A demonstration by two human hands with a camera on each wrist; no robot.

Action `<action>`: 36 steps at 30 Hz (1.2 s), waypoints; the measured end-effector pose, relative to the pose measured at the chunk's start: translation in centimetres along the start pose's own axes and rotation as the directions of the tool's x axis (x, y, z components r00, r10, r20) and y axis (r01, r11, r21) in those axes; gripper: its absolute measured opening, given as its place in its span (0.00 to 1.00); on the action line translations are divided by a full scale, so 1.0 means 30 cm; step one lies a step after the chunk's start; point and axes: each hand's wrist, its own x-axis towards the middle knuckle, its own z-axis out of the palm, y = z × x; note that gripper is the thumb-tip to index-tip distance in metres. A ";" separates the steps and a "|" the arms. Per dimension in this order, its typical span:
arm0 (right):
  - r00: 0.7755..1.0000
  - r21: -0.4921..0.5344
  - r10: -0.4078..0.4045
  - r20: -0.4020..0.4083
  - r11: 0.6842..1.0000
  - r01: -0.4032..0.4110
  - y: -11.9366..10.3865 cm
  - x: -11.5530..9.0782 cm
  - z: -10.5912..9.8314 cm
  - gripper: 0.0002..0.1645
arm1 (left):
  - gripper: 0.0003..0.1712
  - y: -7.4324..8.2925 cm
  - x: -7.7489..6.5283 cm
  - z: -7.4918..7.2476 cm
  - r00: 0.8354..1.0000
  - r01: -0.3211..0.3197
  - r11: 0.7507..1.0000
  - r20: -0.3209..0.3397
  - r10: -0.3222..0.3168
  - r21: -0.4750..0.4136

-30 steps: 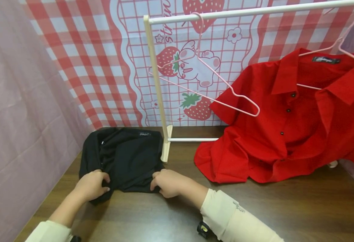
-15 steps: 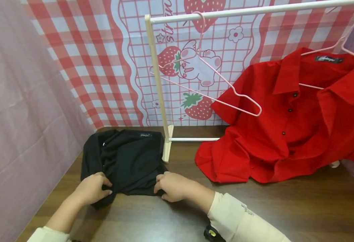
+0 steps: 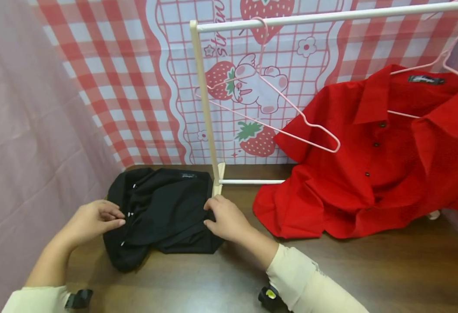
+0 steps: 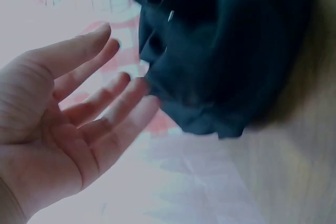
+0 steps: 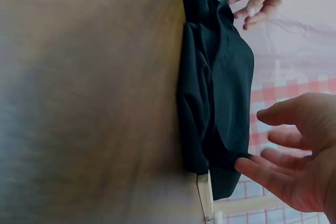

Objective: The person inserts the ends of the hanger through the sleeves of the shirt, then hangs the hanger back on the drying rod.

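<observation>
A black shirt [image 3: 170, 208] lies folded on the wooden table at the left, with small shiny buttons along its left part and a label near its top right. Over its left edge hovers my left hand [image 3: 90, 221], thumb and fingers loosely bent. The left wrist view shows that hand [image 4: 79, 124] with fingers spread beside the black cloth [image 4: 220, 51], nothing between them. At the shirt's right edge is my right hand [image 3: 229, 217]. Its fingers are apart in the right wrist view, where a fingertip [image 5: 244, 165] is at or very near the cloth; contact is unclear.
A rack's wooden post [image 3: 205, 104] stands just behind the shirt's right corner. From its white rail [image 3: 330, 17] hang a bare pink hanger [image 3: 287, 102] and a red shirt [image 3: 338, 174] on another hanger. A pink curtain [image 3: 37, 130] borders the table [image 3: 197, 282] at left.
My left hand has let go of the shirt's lower front and moved up and left. The right hand has risen along the right edge, its fingers loosened. The shirt's lower left part lies uncovered.
</observation>
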 end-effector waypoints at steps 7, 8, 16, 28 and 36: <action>0.980 -0.026 0.169 0.106 0.986 -0.167 -0.009 0.070 0.025 0.53 | 0.42 -0.084 0.061 -0.040 1.000 0.002 0.997 -0.022 0.000 0.079; 0.974 -0.041 0.184 0.132 0.983 -0.180 -0.012 0.078 0.035 0.57 | 0.47 -0.101 0.074 -0.032 1.000 -0.006 0.997 -0.013 0.007 0.083; 0.942 -0.212 0.270 0.198 0.950 -0.228 -0.048 0.125 0.119 0.62 | 0.61 -0.199 0.143 0.070 0.991 -0.079 0.997 0.113 0.076 0.016; 0.913 -0.350 0.217 0.344 0.932 -0.090 -0.102 0.162 0.127 0.32 | 0.37 -0.180 0.137 0.117 0.975 -0.046 0.993 0.222 0.021 0.108; 0.959 -0.410 0.144 0.245 0.911 -0.033 -0.095 0.162 0.161 0.08 | 0.27 -0.175 0.114 0.129 0.980 -0.047 0.998 0.196 0.036 0.052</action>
